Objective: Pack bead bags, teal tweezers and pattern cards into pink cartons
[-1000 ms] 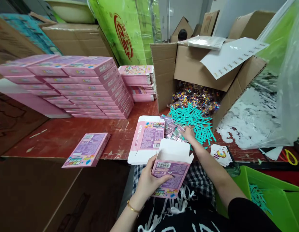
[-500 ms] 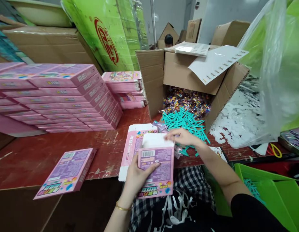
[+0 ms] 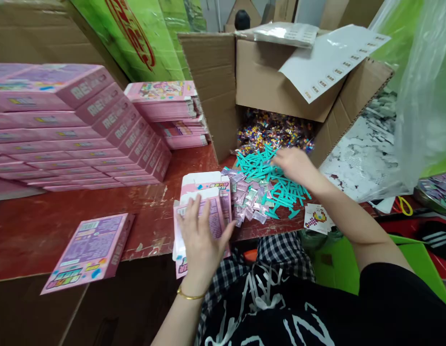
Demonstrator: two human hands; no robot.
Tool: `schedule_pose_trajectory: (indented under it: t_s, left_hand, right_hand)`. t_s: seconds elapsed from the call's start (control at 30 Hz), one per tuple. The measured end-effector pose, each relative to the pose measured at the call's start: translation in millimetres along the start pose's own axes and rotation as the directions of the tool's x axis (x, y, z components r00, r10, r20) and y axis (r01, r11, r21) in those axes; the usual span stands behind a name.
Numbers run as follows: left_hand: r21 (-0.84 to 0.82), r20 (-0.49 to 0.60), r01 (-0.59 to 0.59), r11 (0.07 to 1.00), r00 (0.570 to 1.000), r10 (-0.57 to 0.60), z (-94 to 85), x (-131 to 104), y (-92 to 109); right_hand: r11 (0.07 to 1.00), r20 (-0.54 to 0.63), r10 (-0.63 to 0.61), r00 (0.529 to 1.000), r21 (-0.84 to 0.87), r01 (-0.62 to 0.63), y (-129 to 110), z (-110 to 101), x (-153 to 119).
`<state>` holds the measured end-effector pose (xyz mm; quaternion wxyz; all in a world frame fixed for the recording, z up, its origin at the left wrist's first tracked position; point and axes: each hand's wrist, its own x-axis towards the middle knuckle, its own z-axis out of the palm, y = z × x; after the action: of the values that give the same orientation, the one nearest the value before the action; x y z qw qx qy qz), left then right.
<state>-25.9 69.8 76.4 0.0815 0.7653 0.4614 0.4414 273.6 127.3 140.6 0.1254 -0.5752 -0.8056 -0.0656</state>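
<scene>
My left hand point(image 3: 201, 230) rests with spread fingers on a pink and purple box point(image 3: 216, 211), whose white flap stands open at the top. Beneath it lies another pink box with a white flap. My right hand point(image 3: 290, 163) reaches over the pile of teal plastic sticks point(image 3: 257, 163), its fingers bent down; whether they grip anything is hidden. Small purple and silver packets point(image 3: 250, 197) lie between the boxes and the sticks. Behind the pile, an open cardboard box point(image 3: 284, 79) spills bags of colourful beads point(image 3: 273, 132).
Stacked pink boxes point(image 3: 82, 125) fill the left, with flat cartons point(image 3: 165, 101) behind. One closed box point(image 3: 89, 247) lies near the front edge of the red table point(image 3: 154, 216). Printed cards point(image 3: 316, 218) and a green bin point(image 3: 341, 269) are at right.
My left hand has moved left and lowered the box onto the other one, its fingers now spread. My right hand has left the box flap and reached forward to the teal sticks.
</scene>
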Motion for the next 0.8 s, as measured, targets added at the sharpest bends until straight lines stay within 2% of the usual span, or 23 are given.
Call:
schedule_pose_trajectory:
  t_s: [0.07, 0.1, 0.13, 0.17, 0.2, 0.23, 0.27, 0.3, 0.33, 0.37, 0.4, 0.47, 0.53, 0.6, 0.7, 0.8]
  left_hand:
    - [-0.230, 0.122, -0.068, 0.971, 0.988, 0.098, 13.0, -3, 25]
    - [-0.349, 0.221, -0.065, 0.935, 0.964, 0.150, 19.4, -6, 35]
    - [-0.446, 0.340, -0.020, 0.895, 0.921, 0.190, 25.2, -10, 44]
    - [-0.504, 0.462, 0.062, 0.862, 0.862, 0.208, 30.5, -14, 49]
    - [-0.519, 0.575, 0.168, 0.838, 0.794, 0.197, 35.1, -19, 53]
    - [-0.501, 0.671, 0.285, 0.817, 0.724, 0.158, 39.3, -23, 55]
    - [-0.466, 0.747, 0.406, 0.786, 0.656, 0.104, 43.3, -27, 55]
    - [-0.435, 0.803, 0.520, 0.735, 0.593, 0.056, 47.3, -31, 54]
    - [-0.412, 0.844, 0.627, 0.662, 0.535, 0.018, 51.4, -35, 52]
    - [-0.392, 0.874, 0.721, 0.572, 0.485, -0.013, 55.4, -38, 50]
    - [-0.367, 0.898, 0.800, 0.474, 0.438, -0.045, 59.3, -41, 47]
    - [-0.308, 0.926, 0.902, 0.304, 0.357, -0.120, 66.0, -47, 43]
    - [-0.269, 0.934, 0.940, 0.209, 0.308, -0.184, 70.8, -52, 41]
    - [-0.253, 0.934, 0.950, 0.184, 0.289, -0.210, 73.7, -55, 41]
    - [-0.244, 0.927, 0.948, 0.207, 0.290, -0.236, 76.4, -59, 40]
    - [-0.203, 0.928, 0.952, 0.229, 0.262, -0.265, 79.3, -61, 39]
  right_hand:
    - [0.946, -0.004, -0.242, 0.970, 0.219, 0.238, -56, -15, -35]
    - [0.898, -0.026, -0.322, 0.946, 0.307, 0.314, -78, -20, -53]
    - [0.854, -0.045, -0.362, 0.931, 0.383, 0.351, -93, -23, -70]
    - [0.830, -0.059, -0.343, 0.938, 0.449, 0.332, -98, -23, -86]
    - [0.824, -0.075, -0.264, 0.961, 0.500, 0.266, -94, -20, -101]
    - [0.828, -0.092, -0.119, 0.989, 0.540, 0.150, -80, -15, -115]
    - [0.818, -0.104, 0.078, 0.991, 0.576, -0.004, -59, -6, -128]
    - [0.779, -0.104, 0.295, 0.950, 0.601, -0.176, -34, 5, -141]
    - [0.709, -0.086, 0.488, 0.868, 0.620, -0.337, -6, 18, -153]
    - [0.631, -0.028, 0.608, 0.793, 0.623, -0.462, 21, 33, -164]
    - [0.600, 0.067, 0.642, 0.764, 0.576, -0.555, 45, 47, -175]
    - [0.653, 0.272, 0.608, 0.746, 0.363, -0.665, 79, 74, -191]
    - [0.723, 0.402, 0.573, 0.714, 0.162, -0.672, 98, 92, -201]
    - [0.719, 0.445, 0.566, 0.693, 0.145, -0.680, 110, 103, -204]
    - [0.632, 0.484, 0.538, 0.690, 0.311, -0.710, 127, 110, -200]
    - [0.555, 0.497, 0.534, 0.684, 0.404, -0.727, 143, 115, -198]
